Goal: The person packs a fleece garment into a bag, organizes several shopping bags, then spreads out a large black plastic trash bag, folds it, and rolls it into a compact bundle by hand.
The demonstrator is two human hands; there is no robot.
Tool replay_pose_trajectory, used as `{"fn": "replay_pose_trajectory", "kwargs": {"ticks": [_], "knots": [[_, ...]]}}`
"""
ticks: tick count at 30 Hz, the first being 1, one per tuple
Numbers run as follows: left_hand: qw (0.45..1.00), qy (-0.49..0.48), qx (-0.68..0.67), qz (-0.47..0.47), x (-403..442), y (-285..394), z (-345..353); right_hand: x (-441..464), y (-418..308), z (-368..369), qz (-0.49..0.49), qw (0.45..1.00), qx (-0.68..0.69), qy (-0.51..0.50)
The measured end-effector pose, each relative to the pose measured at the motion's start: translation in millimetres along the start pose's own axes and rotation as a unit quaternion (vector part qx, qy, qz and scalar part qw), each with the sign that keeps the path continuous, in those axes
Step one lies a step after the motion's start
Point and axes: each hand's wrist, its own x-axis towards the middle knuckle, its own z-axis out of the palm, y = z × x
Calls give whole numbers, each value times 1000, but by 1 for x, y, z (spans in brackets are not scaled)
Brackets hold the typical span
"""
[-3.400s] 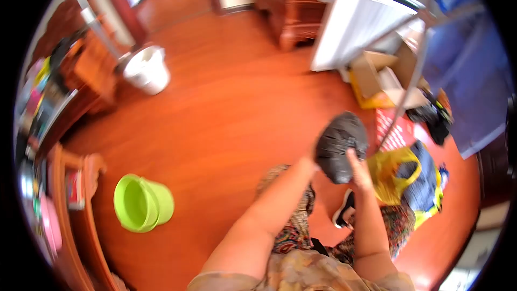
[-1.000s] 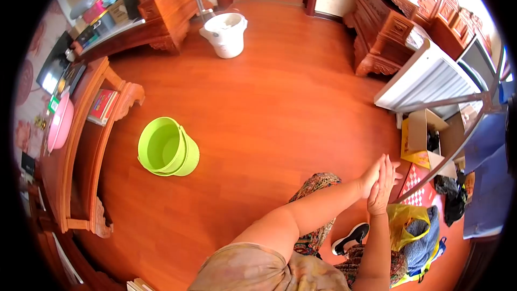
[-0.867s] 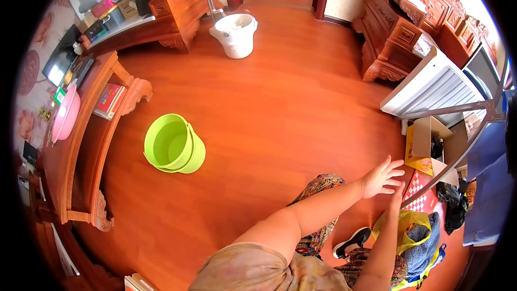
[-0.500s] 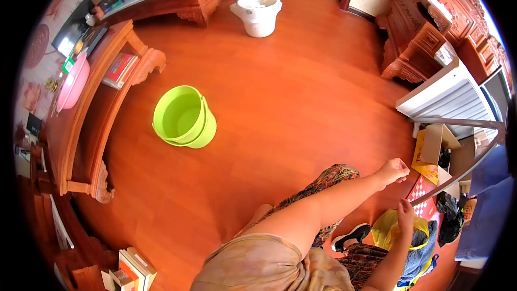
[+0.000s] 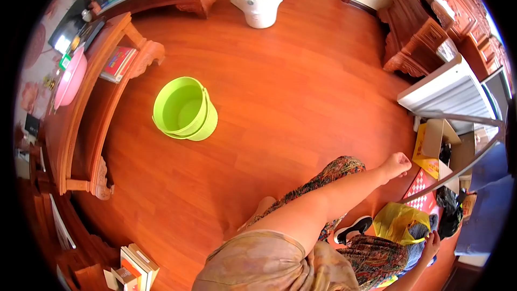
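Note:
My left hand (image 5: 396, 166) is held out over the floor, left of the cardboard box, with its fingers curled into a pinch. If anything is in it, it is too small to make out. My right hand (image 5: 431, 246) is lower, beside a yellow plastic bag (image 5: 396, 223) and a dark blue cloth (image 5: 413, 253). Its fingers are drawn together, and whatever they hold cannot be made out. Patterned trousers (image 5: 371, 258) cover my legs, and a black and white shoe (image 5: 354, 230) shows between the hands.
A lime green bucket (image 5: 186, 109) stands on the wooden floor, with a white mop bucket (image 5: 260, 5) farther back. At right are an open cardboard box (image 5: 428, 148), a curved metal bar (image 5: 458, 173) and a black bag (image 5: 448, 210). A wooden stand (image 5: 86, 124) lines the left.
My right hand has moved down and to the right, from above the yellow bag to beside it. The left hand has hardly moved. The view has shifted slightly.

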Motion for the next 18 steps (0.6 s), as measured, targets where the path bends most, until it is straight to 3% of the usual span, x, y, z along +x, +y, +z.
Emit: {"fn": "replay_pose_trajectory", "kwargs": {"ticks": [4, 5, 11, 13, 14, 18], "knots": [[1000, 3, -2, 4, 4, -7, -2, -26, 54, -26, 6, 1000, -15, 20], [1000, 2, -2, 1, 4, -6, -1, -39, 55, -34, 51, 998, 12, 18], [998, -11, -7, -58, 11, -20, 0, -128, 40, -51, 50, 990, 47, 127], [998, 1, 66, -1, 18, -35, -3, -157, 26, -50, 80, 981, -5, 176], [1000, -4, 28, 11, 16, -36, 1, -170, 5, -48, 90, 977, -11, 194], [996, -39, 31, -80, 16, -31, 7, -197, -5, -39, 109, 946, -14, 303]]}}
